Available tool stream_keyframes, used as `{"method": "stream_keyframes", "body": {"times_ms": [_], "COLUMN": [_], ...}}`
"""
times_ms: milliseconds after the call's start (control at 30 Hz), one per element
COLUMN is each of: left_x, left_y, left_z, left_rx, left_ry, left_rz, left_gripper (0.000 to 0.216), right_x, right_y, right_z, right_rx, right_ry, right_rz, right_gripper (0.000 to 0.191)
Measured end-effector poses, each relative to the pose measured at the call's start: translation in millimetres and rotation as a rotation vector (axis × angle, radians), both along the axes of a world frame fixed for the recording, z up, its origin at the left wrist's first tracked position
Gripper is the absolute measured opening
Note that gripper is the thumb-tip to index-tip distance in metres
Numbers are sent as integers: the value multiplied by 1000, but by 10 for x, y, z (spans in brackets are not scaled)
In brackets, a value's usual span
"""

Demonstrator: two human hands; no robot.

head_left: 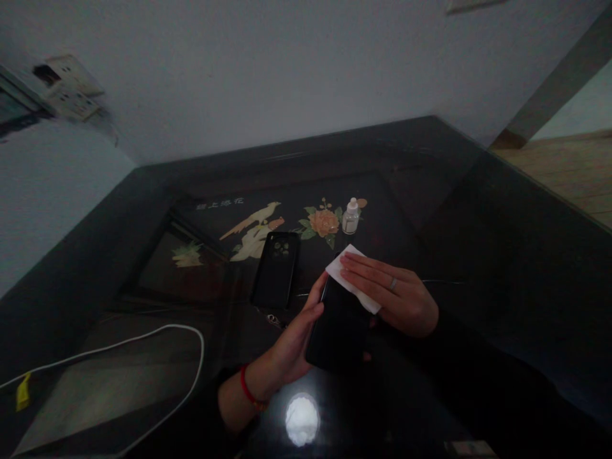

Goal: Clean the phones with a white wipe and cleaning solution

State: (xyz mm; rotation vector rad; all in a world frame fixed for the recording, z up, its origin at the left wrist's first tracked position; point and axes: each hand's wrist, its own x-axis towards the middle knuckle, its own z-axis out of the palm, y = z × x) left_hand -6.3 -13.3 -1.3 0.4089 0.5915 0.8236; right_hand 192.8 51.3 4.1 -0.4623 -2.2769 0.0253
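Note:
A dark smartphone [338, 328] is gripped along its edges by my left hand [295, 341], thumb on the near side and fingertips showing at the far edge. My right hand [399, 290] presses a white wipe [356, 284] flat against the upper end of the phone, its fingers closed over the cloth. Left of the phone lies a black phone case [276, 271] with round camera cutouts; a short chain strap [274, 319] is attached at its lower end. Beyond my hands a small clear dropper bottle [350, 220] with a white cap stands upright.
The dark glossy table [396, 172] carries a bird-and-flower inlay. A white cable [199, 344] with a yellow tag [23, 392] curves across the left side. Wall sockets [74, 89] are at upper left. A bright light reflection shows near the front.

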Motion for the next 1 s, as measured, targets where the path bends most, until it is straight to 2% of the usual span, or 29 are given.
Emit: {"method": "stream_keyframes", "body": {"times_ms": [67,200,367,533,700,900,1000], "left_x": [1,10,21,12,36,32,45], "left_y": [3,13,15,13,18,29,34], "left_z": [-1,2,-8,5,9,-22,-60], "left_rx": [-1,27,-24,-6,-48,-1,-43], "left_ry": [0,-45,-25,-65,-5,-59,-71], "left_rz": [5,-23,46,3,81,92,136], "left_gripper": [73,68,63,58,60,51,52], "right_x": [3,-11,-67,-55,-121,-114,-153], "right_y": [5,5,-47,-30,-89,-86,-120], "right_z": [2,10,32,34,-6,-12,-16], "right_rx": [-1,3,20,2,10,13,27], "right_ry": [-2,41,-34,26,-53,-16,-70], "right_rz": [0,-142,-5,-149,0,-113,-26], "right_gripper": [46,53,43,53,42,42,38]}}
